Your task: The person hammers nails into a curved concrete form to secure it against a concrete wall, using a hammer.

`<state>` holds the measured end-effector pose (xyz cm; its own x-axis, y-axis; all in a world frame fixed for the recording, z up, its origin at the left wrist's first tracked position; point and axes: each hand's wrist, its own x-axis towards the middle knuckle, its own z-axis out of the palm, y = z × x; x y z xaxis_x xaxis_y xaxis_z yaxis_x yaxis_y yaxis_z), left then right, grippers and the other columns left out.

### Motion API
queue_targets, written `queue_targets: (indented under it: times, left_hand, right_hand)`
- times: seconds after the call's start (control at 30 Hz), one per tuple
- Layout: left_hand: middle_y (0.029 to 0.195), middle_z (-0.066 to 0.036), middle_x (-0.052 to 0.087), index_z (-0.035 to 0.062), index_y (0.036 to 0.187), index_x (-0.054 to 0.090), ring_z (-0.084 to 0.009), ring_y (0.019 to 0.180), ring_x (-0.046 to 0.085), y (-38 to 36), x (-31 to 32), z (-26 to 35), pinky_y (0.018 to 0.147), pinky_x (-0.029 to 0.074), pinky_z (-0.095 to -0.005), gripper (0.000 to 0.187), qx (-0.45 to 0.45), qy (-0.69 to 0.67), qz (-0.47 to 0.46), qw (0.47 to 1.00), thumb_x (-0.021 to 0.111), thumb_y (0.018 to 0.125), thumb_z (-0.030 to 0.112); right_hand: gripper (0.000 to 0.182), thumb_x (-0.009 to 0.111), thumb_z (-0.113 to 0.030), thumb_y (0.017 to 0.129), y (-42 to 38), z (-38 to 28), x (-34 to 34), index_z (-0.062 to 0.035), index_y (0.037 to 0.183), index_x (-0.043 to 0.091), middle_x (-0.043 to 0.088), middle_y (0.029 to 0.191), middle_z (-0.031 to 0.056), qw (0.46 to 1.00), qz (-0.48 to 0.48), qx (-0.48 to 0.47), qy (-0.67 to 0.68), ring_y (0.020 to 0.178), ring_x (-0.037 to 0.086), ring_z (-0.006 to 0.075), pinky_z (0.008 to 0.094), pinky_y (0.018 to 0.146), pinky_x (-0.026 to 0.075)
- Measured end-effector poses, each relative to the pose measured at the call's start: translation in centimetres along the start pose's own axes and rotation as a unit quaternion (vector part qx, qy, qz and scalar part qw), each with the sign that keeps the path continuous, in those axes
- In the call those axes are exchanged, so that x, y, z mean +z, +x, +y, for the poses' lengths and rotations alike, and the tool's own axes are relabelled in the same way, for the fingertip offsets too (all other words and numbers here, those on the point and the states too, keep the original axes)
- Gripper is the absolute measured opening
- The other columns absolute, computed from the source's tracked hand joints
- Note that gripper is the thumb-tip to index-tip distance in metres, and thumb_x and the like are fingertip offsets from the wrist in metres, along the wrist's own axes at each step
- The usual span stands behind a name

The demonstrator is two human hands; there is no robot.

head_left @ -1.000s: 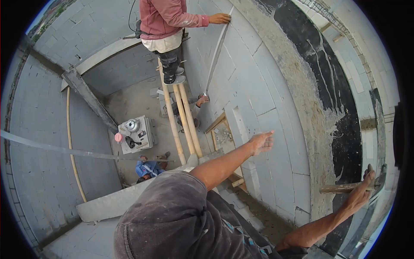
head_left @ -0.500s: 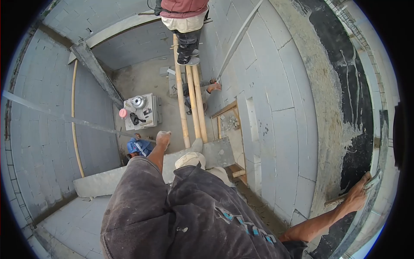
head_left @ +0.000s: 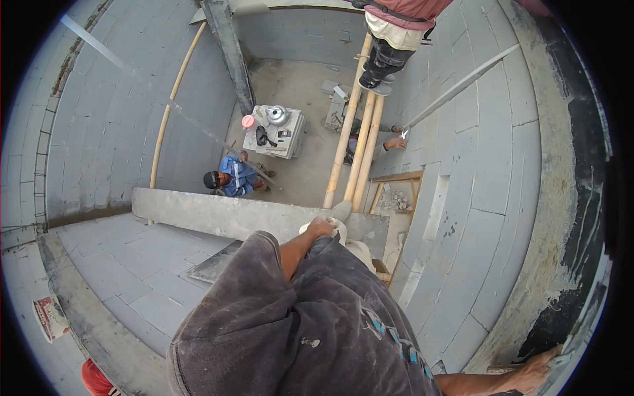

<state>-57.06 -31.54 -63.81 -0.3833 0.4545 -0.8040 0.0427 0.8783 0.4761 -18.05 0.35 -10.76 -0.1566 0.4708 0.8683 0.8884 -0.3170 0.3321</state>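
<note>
My left hand (head_left: 321, 226) is in front of my body, above the grey plank (head_left: 218, 212), with its fingers curled and nothing visible in them. My right hand (head_left: 533, 373) reaches to the lower right, at the top of the wall. Its fingers are closed at a long grey edge (head_left: 582, 333); the view's rim hides part of the grip, and I cannot make out what is in it. A short piece of wood (head_left: 503, 369) lies by that wrist. Below me are a shoe (head_left: 341, 210) and my dark, dusty shirt (head_left: 310, 323).
Bamboo poles (head_left: 358, 155) run forward, where a person in a red top (head_left: 403, 16) stands. A person in blue (head_left: 239, 175) is below, near a block stack (head_left: 297, 132) bearing a kettle (head_left: 278, 115). Another person's hand (head_left: 396, 142) touches the right wall, near a metal straightedge (head_left: 456, 91).
The view has swung left, so the room appears shifted right. My left hand has come in closer to my body. My right hand sits lower, near the view's edge. The person in blue shows more fully.
</note>
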Motion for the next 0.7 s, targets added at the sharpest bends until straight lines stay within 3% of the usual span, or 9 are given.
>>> queue_targets:
  times: [0.1,0.2,0.33,0.43,0.5,0.57,0.63,0.67,0.7]
  left_hand:
    - [0.101,-0.019,0.068,0.0018,0.099,0.068,-0.0291,0.098,0.064,-2.7,-1.5,1.7,0.086,0.049,-0.0371,0.039,-0.012,-0.079,0.045,0.996,0.068,0.080,0.036]
    - [0.084,-0.013,0.067,-0.0013,0.097,0.066,-0.0225,0.072,0.063,-2.5,-2.2,0.3,0.071,0.050,-0.0355,0.038,-0.007,-0.162,0.129,0.978,0.067,0.085,0.035]
    - [0.082,-0.010,0.065,-0.0013,0.100,0.065,-0.0183,0.072,0.062,-3.4,-3.6,-1.6,0.067,0.050,-0.0342,0.037,-0.027,-0.130,0.166,0.977,0.067,0.085,0.033]
    - [0.102,-0.020,0.067,0.0024,0.098,0.068,-0.0310,0.099,0.064,-4.7,-2.4,-3.1,0.086,0.048,-0.0393,0.038,-0.057,-0.153,0.175,0.971,0.067,0.082,0.037]
    - [0.098,-0.021,0.068,0.0016,0.099,0.068,-0.0325,0.096,0.065,-5.4,-1.2,-4.2,0.083,0.049,-0.0395,0.040,-0.062,-0.146,0.137,0.978,0.064,0.084,0.038]
    - [0.093,-0.014,0.070,0.0016,0.101,0.068,-0.0234,0.087,0.067,-6.5,-0.2,-3.7,0.077,0.051,-0.0354,0.038,-0.126,-0.189,0.089,0.970,0.065,0.084,0.036]
    - [0.093,-0.015,0.070,0.0024,0.103,0.069,-0.0190,0.084,0.067,-4.6,1.7,-6.4,0.076,0.052,-0.0323,0.039,-0.080,-0.141,0.089,0.983,0.068,0.083,0.035]
    - [0.095,-0.014,0.070,0.0016,0.104,0.069,-0.0192,0.085,0.066,-4.8,1.8,-5.9,0.079,0.051,-0.0324,0.040,-0.110,-0.151,0.065,0.980,0.069,0.082,0.036]
    - [0.097,-0.014,0.070,0.0002,0.105,0.068,-0.0191,0.088,0.066,-5.0,1.5,-5.2,0.082,0.050,-0.0323,0.042,-0.117,-0.083,0.060,0.988,0.069,0.082,0.036]
  right_hand:
    - [0.037,0.056,-0.039,0.085,0.4,-1.8,-1.3,-0.0112,0.107,0.066,0.063,0.068,0.0068,0.987,0.096,-0.097,-0.084,0.052,0.057,0.0267,0.0383,0.047,0.043]
    - [0.029,0.061,-0.028,0.086,0.7,-2.8,-2.0,-0.0083,0.107,0.064,0.060,0.063,0.0060,0.959,0.190,-0.152,-0.143,0.044,0.054,0.0257,0.0379,0.042,0.041]
    - [0.031,0.057,-0.033,0.087,0.8,-3.3,-3.4,-0.0121,0.108,0.064,0.059,0.061,0.0042,0.998,0.028,-0.033,-0.035,0.043,0.052,0.0246,0.0364,0.040,0.039]
    - [0.039,0.051,-0.038,0.090,0.3,-1.3,-0.5,-0.0119,0.117,0.062,0.064,0.073,0.0091,0.994,0.077,-0.082,-0.007,0.049,0.055,0.0254,0.0365,0.042,0.040]
    - [0.066,0.044,-0.072,0.083,0.1,0.5,0.2,-0.0198,0.112,0.069,0.071,0.101,0.0060,0.977,-0.136,0.130,0.100,0.086,0.065,0.0273,0.0355,0.075,0.048]
    - [0.064,0.045,-0.070,0.085,0.2,0.2,-0.3,-0.0187,0.118,0.066,0.069,0.108,0.0064,0.968,-0.193,0.158,-0.035,0.105,0.059,0.0254,0.0381,0.094,0.037]
    - [0.069,0.043,-0.071,0.085,-0.1,0.3,-0.9,-0.0155,0.122,0.063,0.066,0.113,0.0097,0.971,-0.183,0.148,0.026,0.108,0.058,0.0266,0.0389,0.098,0.035]
    - [0.059,0.052,-0.062,0.087,-0.5,0.1,-0.8,-0.0103,0.110,0.067,0.068,0.104,0.0057,0.987,-0.112,0.117,-0.003,0.102,0.060,0.0233,0.0397,0.092,0.038]
    - [0.052,0.054,-0.057,0.088,0.2,-0.5,-2.2,-0.0104,0.109,0.067,0.068,0.102,0.0044,0.982,-0.150,0.117,0.011,0.099,0.060,0.0230,0.0388,0.092,0.038]
